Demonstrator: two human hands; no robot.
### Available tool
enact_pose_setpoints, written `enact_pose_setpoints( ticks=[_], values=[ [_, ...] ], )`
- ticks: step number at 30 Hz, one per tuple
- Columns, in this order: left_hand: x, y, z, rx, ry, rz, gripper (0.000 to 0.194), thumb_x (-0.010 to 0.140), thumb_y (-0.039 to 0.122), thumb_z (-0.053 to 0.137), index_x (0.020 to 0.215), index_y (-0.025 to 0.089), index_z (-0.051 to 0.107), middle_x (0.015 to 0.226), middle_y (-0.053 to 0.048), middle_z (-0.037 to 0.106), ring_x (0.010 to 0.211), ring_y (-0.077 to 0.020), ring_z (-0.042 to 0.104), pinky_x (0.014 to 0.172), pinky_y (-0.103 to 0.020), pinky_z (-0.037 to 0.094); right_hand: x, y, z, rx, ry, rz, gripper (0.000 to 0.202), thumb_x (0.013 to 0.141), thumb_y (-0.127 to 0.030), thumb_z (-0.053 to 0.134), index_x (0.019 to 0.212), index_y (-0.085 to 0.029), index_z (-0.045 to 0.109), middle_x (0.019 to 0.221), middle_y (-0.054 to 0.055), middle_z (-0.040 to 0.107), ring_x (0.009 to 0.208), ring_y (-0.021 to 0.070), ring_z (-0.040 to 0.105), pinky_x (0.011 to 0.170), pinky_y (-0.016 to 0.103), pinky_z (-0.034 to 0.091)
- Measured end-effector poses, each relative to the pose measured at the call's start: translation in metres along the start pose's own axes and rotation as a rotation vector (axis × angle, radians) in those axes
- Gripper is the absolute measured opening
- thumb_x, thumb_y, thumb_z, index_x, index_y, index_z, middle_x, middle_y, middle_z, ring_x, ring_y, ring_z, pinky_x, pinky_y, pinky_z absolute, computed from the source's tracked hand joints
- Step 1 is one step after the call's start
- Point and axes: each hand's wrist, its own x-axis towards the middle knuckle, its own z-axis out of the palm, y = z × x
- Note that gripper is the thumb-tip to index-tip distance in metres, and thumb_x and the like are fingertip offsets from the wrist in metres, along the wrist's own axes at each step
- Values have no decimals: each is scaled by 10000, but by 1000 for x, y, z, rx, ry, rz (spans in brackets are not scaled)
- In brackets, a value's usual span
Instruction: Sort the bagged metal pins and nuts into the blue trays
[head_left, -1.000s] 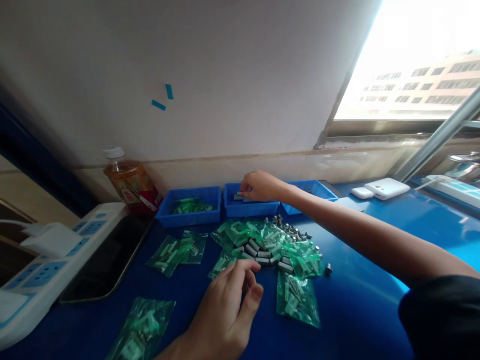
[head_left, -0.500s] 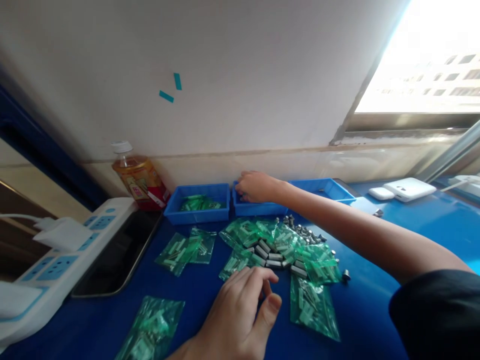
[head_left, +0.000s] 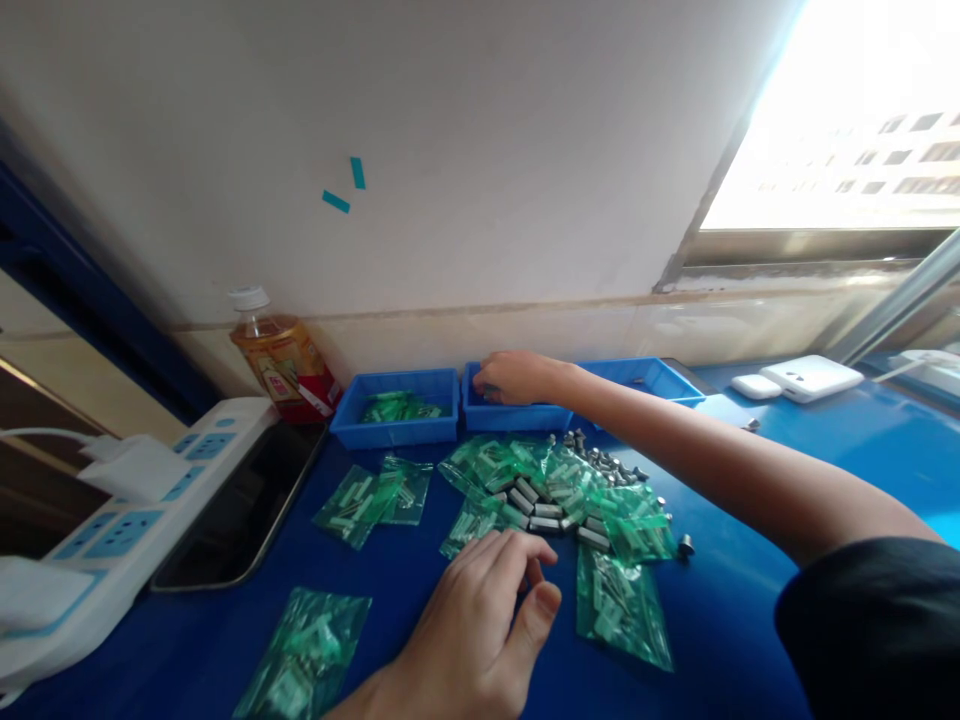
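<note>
My left hand [head_left: 484, 625] rests above the blue table just in front of the heap, fingers loosely bent and thumb apart, holding nothing visible. Stretched across the heap, my right hand [head_left: 517, 378] reaches down into the middle blue bin [head_left: 517, 418]. Its fingers are bent together low in the bin; whatever they grip is hidden. Between the hands lies a heap of green plastic bags [head_left: 495, 460] of small parts, with metal hex standoffs [head_left: 546, 510] among them. Silver screws [head_left: 607, 465] lie behind, partly under my right forearm. One filled bag [head_left: 622, 605] lies right of my left hand.
A left bin [head_left: 394, 432] holds green bags; a third bin [head_left: 660, 380] stands right. More bags [head_left: 304, 650] lie front left. A drink bottle [head_left: 285, 360], a phone [head_left: 240, 510] and a power strip [head_left: 120, 540] line the left. White devices [head_left: 810, 378] sit far right.
The camera view has shifted slightly. My right hand stays in the middle bin with its fingers moved a little; my left hand keeps its place and pose.
</note>
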Motion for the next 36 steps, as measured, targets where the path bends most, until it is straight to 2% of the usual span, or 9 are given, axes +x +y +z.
enact_pose_setpoints(
  ticks=[19,21,24,26,30,34,36],
  values=[
    [-2,-1,3,60,-109,-26,213,951,353,399,1008,217,554,924,-48,625,869,-220,585,783,-349,445,4,1,2,4,-39,-9,262,825,-223,552,1046,-173,685,1048,112,692,906,242,630,696,300,417],
    [-2,-1,2,63,-109,-24,216,952,355,395,999,218,555,919,-46,623,868,-221,583,782,-352,441,4,4,1,34,-28,-15,275,837,-228,542,1071,-169,675,1053,114,693,908,246,634,713,306,426],
    [-1,0,2,64,-111,-23,217,951,360,397,991,219,557,916,-46,623,863,-220,579,784,-355,437,2,11,-3,65,28,15,336,840,-152,503,1142,-171,647,1114,109,681,966,247,627,770,309,434],
    [-1,1,1,69,-121,-26,214,949,357,402,990,218,559,915,-48,623,862,-220,577,788,-357,437,-2,16,-7,50,67,58,375,827,-102,482,1160,-171,640,1134,110,673,1002,249,616,801,311,432],
    [0,2,1,86,-124,-31,181,929,323,427,965,214,566,902,-50,623,851,-221,576,771,-359,443,-14,19,-9,40,115,85,361,835,-97,465,1133,-173,653,1098,111,682,968,242,620,784,311,430],
    [2,4,1,117,-130,-46,108,885,254,489,940,217,574,912,-44,630,854,-220,581,774,-360,453,-34,13,-7,72,123,65,310,858,-115,453,1063,-173,678,1063,105,691,898,225,628,742,298,424],
    [2,5,1,134,-131,-49,104,875,231,503,948,217,576,916,-43,630,858,-219,582,780,-359,461,-48,4,-5,106,187,72,270,881,-143,451,1013,-164,685,1020,104,693,872,219,624,731,294,421]
  ],
)
